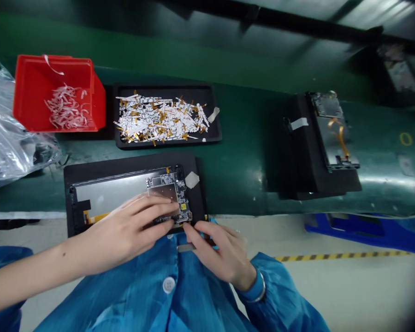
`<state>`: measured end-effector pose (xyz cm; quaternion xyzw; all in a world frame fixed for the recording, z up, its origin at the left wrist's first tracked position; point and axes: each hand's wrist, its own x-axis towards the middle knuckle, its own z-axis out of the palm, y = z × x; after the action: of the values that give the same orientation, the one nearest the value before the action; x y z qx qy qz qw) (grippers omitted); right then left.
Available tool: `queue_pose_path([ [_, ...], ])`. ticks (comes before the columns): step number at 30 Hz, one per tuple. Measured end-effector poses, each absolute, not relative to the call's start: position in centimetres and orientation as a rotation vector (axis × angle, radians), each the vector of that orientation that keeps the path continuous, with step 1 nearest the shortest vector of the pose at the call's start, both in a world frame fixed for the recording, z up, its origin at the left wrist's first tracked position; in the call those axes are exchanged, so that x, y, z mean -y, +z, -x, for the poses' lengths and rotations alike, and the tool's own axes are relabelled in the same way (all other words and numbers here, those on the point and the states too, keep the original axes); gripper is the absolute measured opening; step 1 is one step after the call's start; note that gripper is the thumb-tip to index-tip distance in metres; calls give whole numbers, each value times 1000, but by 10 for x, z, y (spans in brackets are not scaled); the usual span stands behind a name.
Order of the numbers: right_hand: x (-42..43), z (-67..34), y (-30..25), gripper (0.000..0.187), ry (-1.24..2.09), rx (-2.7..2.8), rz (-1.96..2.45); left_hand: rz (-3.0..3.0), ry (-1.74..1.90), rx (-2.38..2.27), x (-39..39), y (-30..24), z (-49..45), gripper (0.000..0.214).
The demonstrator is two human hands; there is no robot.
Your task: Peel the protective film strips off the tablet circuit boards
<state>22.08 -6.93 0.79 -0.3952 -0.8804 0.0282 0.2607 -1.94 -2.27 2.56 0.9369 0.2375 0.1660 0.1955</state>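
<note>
An opened tablet point(107, 189) with a silver back and a green circuit board lies on a black foam pad point(131, 162) at the bench's near edge. My left hand point(134, 226) rests across the board, fingers stretched out and pressing on its lower part. At the board's lower right corner, the thumb and index finger of my right hand point(224, 253) meet the edge. A slim metal tool point(186, 247) sticks out from under my right fingers; most of it is hidden in the hand, so its kind cannot be made out. An orange flex cable point(98, 217) shows beside my left wrist.
Behind the pad, a black tray point(214, 133) holds many white and amber strips. A red bin point(98, 103) with white peeled strips stands left of it, by clear plastic bags point(10, 133). At right, another opened device point(335, 133) sits on stacked black foam point(307, 161).
</note>
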Motion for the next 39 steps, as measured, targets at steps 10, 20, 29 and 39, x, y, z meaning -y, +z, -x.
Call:
queue_pose_path([
  [10, 57, -221, 7, 23, 423, 2307, 1053, -2643, 510, -694, 24, 25, 19, 28],
  [20, 56, -217, 6, 12, 701, 2187, 1150, -2715, 495, -662, 24, 20, 23, 26],
  [29, 66, -217, -8, 13, 883, 1856, 1239, -2691, 496, -676, 19, 19, 23, 31],
  [39, 60, -220, -15, 17, 921, 1778, 1188, -3058, 213, -496, 27, 31, 19, 38],
])
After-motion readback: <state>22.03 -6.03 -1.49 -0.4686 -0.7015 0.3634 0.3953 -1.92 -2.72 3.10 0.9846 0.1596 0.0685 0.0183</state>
